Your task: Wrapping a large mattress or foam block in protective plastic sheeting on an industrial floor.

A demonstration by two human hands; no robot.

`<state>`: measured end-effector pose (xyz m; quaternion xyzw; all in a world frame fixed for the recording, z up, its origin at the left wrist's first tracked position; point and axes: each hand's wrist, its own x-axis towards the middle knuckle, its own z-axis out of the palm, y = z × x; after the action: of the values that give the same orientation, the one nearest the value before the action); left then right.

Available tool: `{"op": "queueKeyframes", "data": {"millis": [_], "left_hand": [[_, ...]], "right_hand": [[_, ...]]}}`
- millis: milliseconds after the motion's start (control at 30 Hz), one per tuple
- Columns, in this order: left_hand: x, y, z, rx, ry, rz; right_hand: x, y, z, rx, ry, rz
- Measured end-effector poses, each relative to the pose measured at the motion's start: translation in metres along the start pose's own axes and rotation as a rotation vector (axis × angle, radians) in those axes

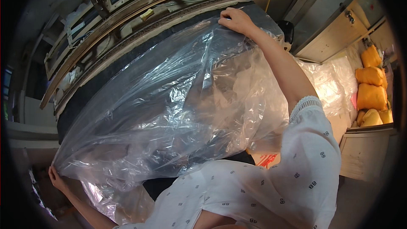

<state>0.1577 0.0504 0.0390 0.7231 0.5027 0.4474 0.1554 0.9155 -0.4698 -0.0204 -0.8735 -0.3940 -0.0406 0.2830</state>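
Observation:
A large sheet of clear plastic film (169, 101) spreads in wrinkles over a dark-topped work table (87, 101). My left hand (57, 179) is far out at the lower left, its fingers closed on a gathered corner of the film. At the far right of the table my right hand (236, 20) pinches the film's far edge with bent fingers. Between the two hands the far edge runs in a taut curve. The near part of the film sags over the table's front edge toward my body, and more of it hangs low on the left.
A long wood-and-metal frame (140, 10) runs along the table's far side, with a small yellow piece (147, 15) on it. More clear film (333, 85) lies heaped to the right. Orange bundles (372, 95) are stacked at far right, beside a pale door (333, 34).

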Motion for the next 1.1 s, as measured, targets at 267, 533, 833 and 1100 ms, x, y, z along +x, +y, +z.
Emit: {"op": "queueKeyframes", "data": {"millis": [267, 533, 833, 1100], "left_hand": [[-0.063, -0.064, -0.073, 0.013, -0.336, -0.102], [-0.031, -0.056, -0.013, -0.4, -0.216, -0.463], [0.11, -0.07, 0.147, -0.116, -0.059, -0.009], [0.122, -0.062, 0.238, -0.079, -0.013, -0.062]], "right_hand": [[0.032, 0.022, 0.017, 0.142, 0.054, 0.034], [0.077, -0.003, -0.045, 0.22, -0.413, -0.104], [0.05, 0.029, 0.006, 0.393, 0.511, 0.142], [0.054, 0.045, 0.024, 0.433, 0.494, 0.174]]}}
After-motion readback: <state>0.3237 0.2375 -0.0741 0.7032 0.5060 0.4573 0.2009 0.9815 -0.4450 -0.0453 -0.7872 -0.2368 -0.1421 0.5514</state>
